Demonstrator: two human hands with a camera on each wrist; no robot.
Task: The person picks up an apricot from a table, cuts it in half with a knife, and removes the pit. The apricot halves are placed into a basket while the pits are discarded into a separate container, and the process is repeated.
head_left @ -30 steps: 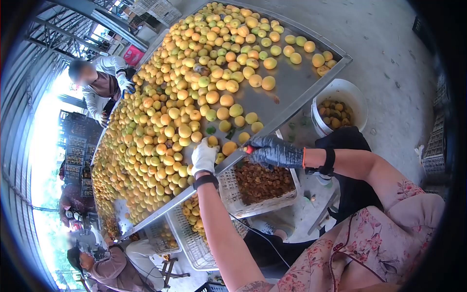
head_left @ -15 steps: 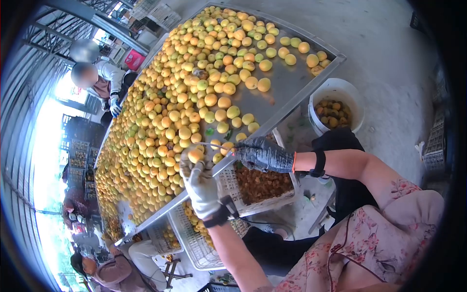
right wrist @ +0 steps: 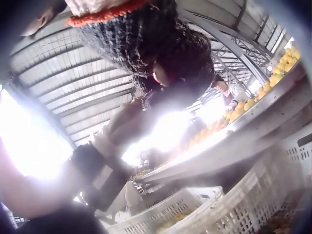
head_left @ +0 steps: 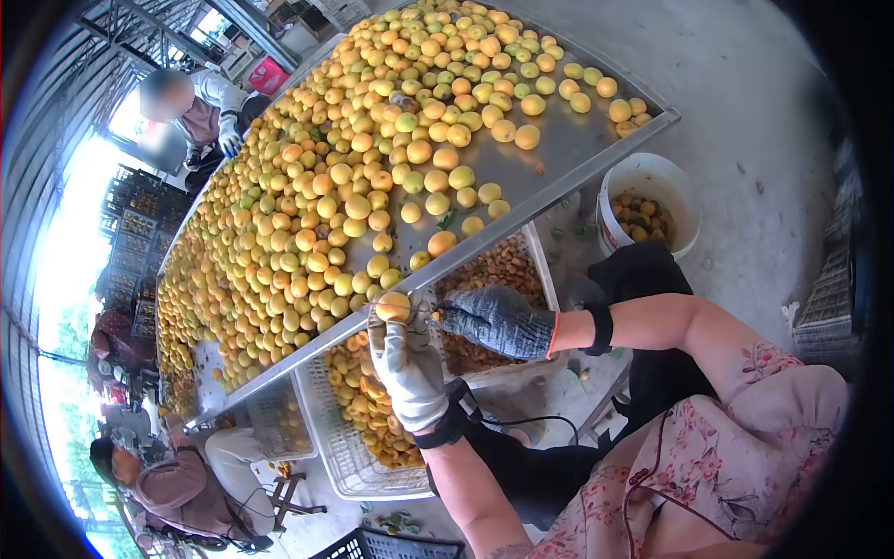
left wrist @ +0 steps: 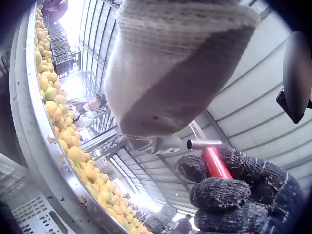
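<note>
One broad metal bench (head_left: 549,158): sweeps from 8 o'clock through 12 to 2 around the piece in your grip, heaped with loose yellow-orange fruits (head_left: 357,207).
White crate (head_left: 377,483): at 6 to 7 o'clock, below the near edge, holding yellow, opened-looking pieces.
Second crate (head_left: 548,270): at 3 o'clock, partly behind your glove, with brown pieces in it.
White bucket (head_left: 656,172): on the floor at 2 o'clock, holding darker, dull yellow fruit.
Left hand (head_left: 407,373): white-gloved, your fingers curled round one fruit from underneath.
Right hand (head_left: 498,321): dark-gloved, at 3 o'clock from that fruit, your fingers closed on the red handle of a tool (left wrist: 217,163).
Held fruit (head_left: 393,306): raised at the bench's near edge, round, yellow-orange with a warmer blush; the skin you can see looks whole, the underside is hidden.
Tool tip: a thin curved metal piece runs toward the fruit; you cannot tell whether it touches.
Step in hand: seemingly, you are bringing fruit and tool together. The next move calls for a steady left grip, fingertips clear of the metal, and a light, controlled right wrist, since firm pressure could bruise ripe flesh.
</note>
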